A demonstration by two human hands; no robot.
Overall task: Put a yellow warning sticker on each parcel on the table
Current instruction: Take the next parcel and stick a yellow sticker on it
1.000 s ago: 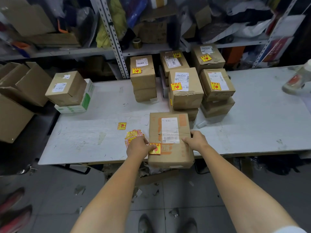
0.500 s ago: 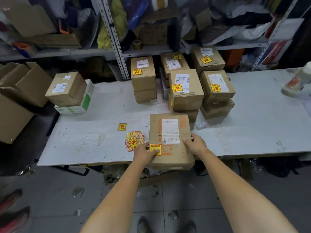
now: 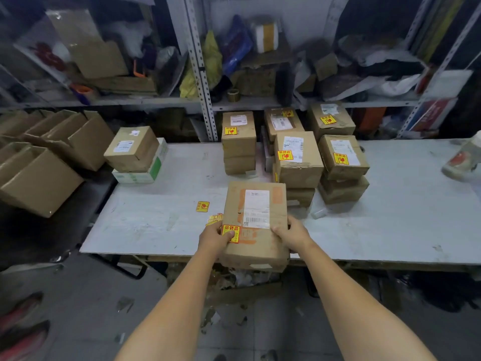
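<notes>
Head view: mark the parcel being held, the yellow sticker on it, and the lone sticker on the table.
held parcel (image 3: 234,204), head view, on the bare cardboard of its top face.
yellow sticker (image 3: 231,228), head view, on its top row of print.
lone sticker (image 3: 202,206), head view, on its centre.
</notes>
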